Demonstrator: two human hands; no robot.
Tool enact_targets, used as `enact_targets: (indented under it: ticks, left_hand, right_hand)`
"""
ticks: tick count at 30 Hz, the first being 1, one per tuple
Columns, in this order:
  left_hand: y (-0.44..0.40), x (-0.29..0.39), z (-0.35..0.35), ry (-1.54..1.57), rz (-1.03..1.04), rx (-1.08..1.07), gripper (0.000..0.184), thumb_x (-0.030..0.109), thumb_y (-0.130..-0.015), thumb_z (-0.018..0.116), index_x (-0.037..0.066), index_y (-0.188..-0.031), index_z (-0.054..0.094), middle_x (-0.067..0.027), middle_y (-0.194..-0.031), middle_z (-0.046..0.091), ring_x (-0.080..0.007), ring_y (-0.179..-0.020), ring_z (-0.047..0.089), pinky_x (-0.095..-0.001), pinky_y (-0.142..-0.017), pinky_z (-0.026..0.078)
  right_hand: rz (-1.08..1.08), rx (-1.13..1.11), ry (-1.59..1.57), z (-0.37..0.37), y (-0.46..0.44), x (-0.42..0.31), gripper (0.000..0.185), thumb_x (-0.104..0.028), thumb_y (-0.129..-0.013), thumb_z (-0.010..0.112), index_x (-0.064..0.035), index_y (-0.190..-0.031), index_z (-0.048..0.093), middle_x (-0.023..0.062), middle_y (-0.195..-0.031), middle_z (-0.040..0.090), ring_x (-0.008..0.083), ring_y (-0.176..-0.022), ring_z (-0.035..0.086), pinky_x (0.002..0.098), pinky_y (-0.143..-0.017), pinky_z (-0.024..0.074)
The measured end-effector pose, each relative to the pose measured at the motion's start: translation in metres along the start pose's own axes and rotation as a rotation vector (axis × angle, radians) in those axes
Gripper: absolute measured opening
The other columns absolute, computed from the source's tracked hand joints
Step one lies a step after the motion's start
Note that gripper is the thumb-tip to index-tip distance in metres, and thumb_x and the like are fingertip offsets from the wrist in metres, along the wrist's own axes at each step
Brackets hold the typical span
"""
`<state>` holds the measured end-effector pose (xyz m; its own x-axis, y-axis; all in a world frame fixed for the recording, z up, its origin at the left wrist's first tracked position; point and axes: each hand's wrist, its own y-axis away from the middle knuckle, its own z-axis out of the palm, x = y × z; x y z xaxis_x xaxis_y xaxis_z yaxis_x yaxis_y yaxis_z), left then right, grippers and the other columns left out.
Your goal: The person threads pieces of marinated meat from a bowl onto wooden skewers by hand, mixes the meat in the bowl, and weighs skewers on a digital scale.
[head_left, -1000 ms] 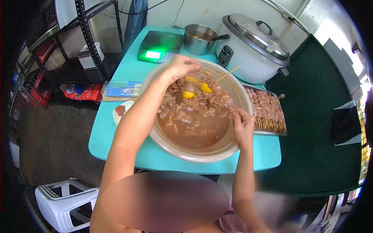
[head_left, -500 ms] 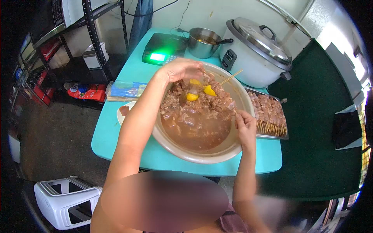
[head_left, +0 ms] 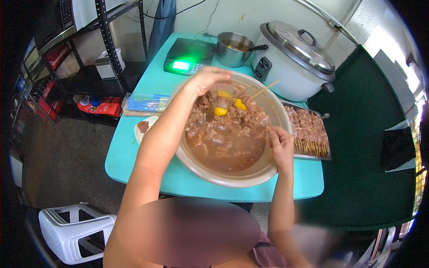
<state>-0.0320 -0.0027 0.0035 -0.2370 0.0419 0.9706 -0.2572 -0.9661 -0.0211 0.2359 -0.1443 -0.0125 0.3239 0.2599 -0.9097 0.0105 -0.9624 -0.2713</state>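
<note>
A large beige basin (head_left: 223,180) holds raw meat pieces (head_left: 210,120) in brownish liquid, with yellow citrus halves (head_left: 220,111) among them. My left hand (head_left: 211,79) is over the basin's far side, fingers stretched out beside the meat, with nothing visible in them. At the right rim, my right hand (head_left: 281,142) is closed, thumb and fingertips pinching what looks like the end of a skewer along the meat; most of it is hidden. A separate bamboo stick (head_left: 266,89) pokes up from the meat toward the far right rim.
Right of the basin, a metal tray (head_left: 308,157) holds rows of meat skewers (head_left: 308,127). A rice cooker (head_left: 292,67), steel pot (head_left: 232,51) and lit scale (head_left: 187,58) stand behind. Packaged skewers (head_left: 145,105) and a small plate (head_left: 138,134) lie left on the turquoise table (head_left: 120,161).
My left hand has shifted slightly left, and its blurred fingers are now stretched out more clearly. The bamboo stick has moved a little. My right hand keeps its pinch near the right rim.
</note>
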Motion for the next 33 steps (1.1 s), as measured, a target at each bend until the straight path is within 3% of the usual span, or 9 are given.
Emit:
enact_targets:
  ticks: [11, 20, 28, 33]
  left_hand:
    - [0.006, 0.005, 0.008, 0.046, 0.028, 0.077, 0.023, 0.009, -0.08, 0.062, 0.001, -0.101, 0.057, -0.0074, -0.094, 0.062, -0.0159, -0.09, 0.06, -0.0294, -0.078, 0.052]
    - [-0.001, 0.0, 0.004, 0.173, -0.013, -0.015, 0.024, 0.012, -0.08, 0.062, 0.0, -0.1, 0.058, -0.0093, -0.099, 0.062, -0.0167, -0.092, 0.059, -0.0271, -0.085, 0.048]
    - [0.009, 0.009, 0.009, 0.067, -0.031, 0.0, 0.023, 0.015, -0.081, 0.062, 0.003, -0.1, 0.06, -0.0076, -0.098, 0.062, -0.0149, -0.091, 0.06, -0.0291, -0.082, 0.05]
    - [0.007, 0.005, 0.014, 0.128, 0.005, 0.007, 0.021, 0.015, -0.08, 0.063, 0.003, -0.097, 0.061, -0.0078, -0.096, 0.063, -0.0151, -0.09, 0.06, -0.028, -0.08, 0.05]
  right_hand:
    - [0.049, -0.018, -0.038, 0.0, 0.001, -0.003, 0.015, -0.008, -0.085, 0.051, 0.0008, -0.086, 0.063, -0.0043, -0.055, 0.044, 0.0034, -0.05, 0.037, 0.0187, -0.046, 0.0269]
    - [0.032, -0.026, -0.029, -0.001, 0.0, -0.001, 0.015, -0.005, -0.085, 0.05, 0.0016, -0.09, 0.063, -0.0058, -0.057, 0.045, 0.002, -0.05, 0.036, 0.0189, -0.045, 0.0268]
    - [0.013, 0.018, 0.035, -0.001, 0.0, 0.005, 0.016, -0.004, -0.085, 0.05, 0.0057, -0.092, 0.061, -0.0015, -0.069, 0.056, 0.0034, -0.061, 0.044, 0.0191, -0.054, 0.0359]
    - [0.032, -0.012, -0.015, -0.002, 0.0, 0.001, 0.015, -0.005, -0.085, 0.051, 0.0039, -0.09, 0.062, -0.002, -0.061, 0.052, 0.0035, -0.055, 0.042, 0.0194, -0.05, 0.0339]
